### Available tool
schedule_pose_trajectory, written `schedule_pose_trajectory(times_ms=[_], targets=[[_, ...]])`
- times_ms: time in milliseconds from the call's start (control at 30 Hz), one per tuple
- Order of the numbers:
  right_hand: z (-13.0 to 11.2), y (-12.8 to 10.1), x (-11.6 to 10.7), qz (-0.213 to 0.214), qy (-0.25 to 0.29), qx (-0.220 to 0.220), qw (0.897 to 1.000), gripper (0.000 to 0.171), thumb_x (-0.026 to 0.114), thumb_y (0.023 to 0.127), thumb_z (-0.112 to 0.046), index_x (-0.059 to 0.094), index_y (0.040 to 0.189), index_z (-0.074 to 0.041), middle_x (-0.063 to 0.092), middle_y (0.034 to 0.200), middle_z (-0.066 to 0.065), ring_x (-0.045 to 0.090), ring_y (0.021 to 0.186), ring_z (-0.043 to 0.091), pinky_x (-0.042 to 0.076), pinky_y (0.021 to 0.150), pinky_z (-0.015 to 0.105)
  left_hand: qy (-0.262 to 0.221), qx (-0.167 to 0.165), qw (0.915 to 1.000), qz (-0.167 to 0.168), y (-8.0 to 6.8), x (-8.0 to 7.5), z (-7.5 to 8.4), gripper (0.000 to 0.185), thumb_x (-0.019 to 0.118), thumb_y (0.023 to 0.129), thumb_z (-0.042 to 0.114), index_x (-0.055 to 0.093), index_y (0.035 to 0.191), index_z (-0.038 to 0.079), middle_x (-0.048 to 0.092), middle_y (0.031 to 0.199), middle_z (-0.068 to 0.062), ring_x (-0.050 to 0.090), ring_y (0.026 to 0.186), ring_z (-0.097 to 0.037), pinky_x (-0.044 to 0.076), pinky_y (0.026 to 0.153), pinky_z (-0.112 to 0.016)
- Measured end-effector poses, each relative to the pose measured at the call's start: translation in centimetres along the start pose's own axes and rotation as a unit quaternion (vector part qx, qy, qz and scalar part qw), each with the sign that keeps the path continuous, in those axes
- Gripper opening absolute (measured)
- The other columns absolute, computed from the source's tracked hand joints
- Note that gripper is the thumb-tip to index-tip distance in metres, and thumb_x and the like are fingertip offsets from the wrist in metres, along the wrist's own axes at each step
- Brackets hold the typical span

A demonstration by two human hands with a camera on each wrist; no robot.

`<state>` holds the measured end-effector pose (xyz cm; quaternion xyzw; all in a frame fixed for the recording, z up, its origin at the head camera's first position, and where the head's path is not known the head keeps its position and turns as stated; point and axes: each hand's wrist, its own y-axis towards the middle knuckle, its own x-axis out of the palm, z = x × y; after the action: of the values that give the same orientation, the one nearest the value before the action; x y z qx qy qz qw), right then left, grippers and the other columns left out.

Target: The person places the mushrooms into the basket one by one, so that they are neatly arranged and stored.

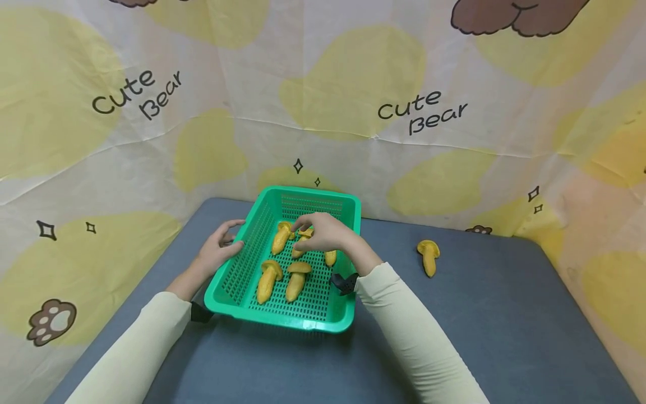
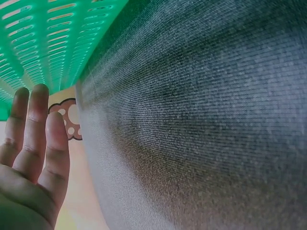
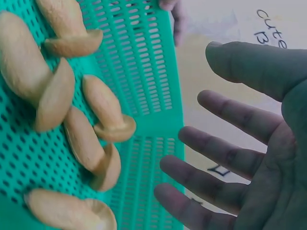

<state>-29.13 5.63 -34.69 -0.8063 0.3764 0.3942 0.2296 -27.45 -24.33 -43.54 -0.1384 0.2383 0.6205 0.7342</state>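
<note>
A green perforated plastic basket (image 1: 282,321) holds several yellow-brown mushrooms with thick stems, among them one mushroom (image 1: 270,281) and another mushroom (image 1: 298,281) near its front. The left hand (image 1: 216,252) is at the basket's left side, thumb at the rim; in the left wrist view its fingers (image 2: 37,115) extend by the outer wall. Over the basket is the right hand (image 1: 325,233), partly covering the mushrooms behind it. In the right wrist view, its fingers and thumb are spread apart, holding nothing. One more mushroom (image 1: 429,257) lies on the table, right of the basket.
The grey table (image 1: 494,314) extends to the right and in front of the basket. A printed cloth (image 1: 343,84) with yellow patches and "Cute Bear" lettering hangs behind the table and at its sides. Dark straps circle both wrists, below pale sleeves (image 1: 414,331).
</note>
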Motion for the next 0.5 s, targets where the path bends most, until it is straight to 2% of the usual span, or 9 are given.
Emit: schedule_pose_trajectory(times_ms=[167, 233, 400, 500], targets=[[0.8, -0.9, -0.9, 0.019, -0.019, 0.006, 1.0, 0.035, 0.069, 0.089, -0.034, 0.064, 0.122, -0.024, 0.061, 0.127, 0.006, 0.062, 0.095, 0.019, 0.05, 0.08, 0.035, -0.001, 0.006, 1.0, 0.0, 0.1, 0.1, 0.0, 0.056, 0.051, 0.1, 0.03, 0.03, 0.151, 0.021, 0.027, 0.153, -0.026, 0.035, 0.136, -0.045, 0.039, 0.097, -0.063], [1.1, -1.2, -1.3, 0.024, -0.022, 0.006, 0.999, 0.035, 0.069, 0.089, -0.035, 0.064, 0.122, -0.024, 0.061, 0.127, 0.006, 0.062, 0.096, 0.021, 0.049, 0.081, 0.035, 0.001, 0.007, 1.0, 0.0, 0.1, 0.1, 0.0, 0.056, 0.05, 0.1, 0.029, 0.03, 0.151, 0.02, 0.03, 0.152, -0.026, 0.037, 0.134, -0.045, 0.04, 0.096, -0.063], [1.7, -2.1, -2.0, 0.033, -0.018, 0.008, 0.999, 0.035, 0.07, 0.087, -0.032, 0.064, 0.121, -0.022, 0.06, 0.128, 0.006, 0.059, 0.112, 0.024, 0.051, 0.086, 0.039, 0.007, 0.004, 1.0, 0.003, 0.0, 0.1, 0.2, 0.056, 0.051, 0.1, 0.03, 0.03, 0.151, 0.02, 0.04, 0.144, -0.028, 0.043, 0.13, -0.046, 0.041, 0.095, -0.062], [2.1, -2.7, -2.4, 0.035, -0.012, 0.01, 0.999, 0.036, 0.07, 0.087, -0.03, 0.065, 0.121, -0.021, 0.06, 0.128, 0.007, 0.057, 0.118, 0.025, 0.05, 0.088, 0.041, 0.004, 0.003, 1.0, 0.002, -0.1, 0.1, 0.3, 0.055, 0.051, 0.1, 0.029, 0.03, 0.151, 0.02, 0.035, 0.149, -0.027, 0.04, 0.132, -0.045, 0.04, 0.096, -0.063]])
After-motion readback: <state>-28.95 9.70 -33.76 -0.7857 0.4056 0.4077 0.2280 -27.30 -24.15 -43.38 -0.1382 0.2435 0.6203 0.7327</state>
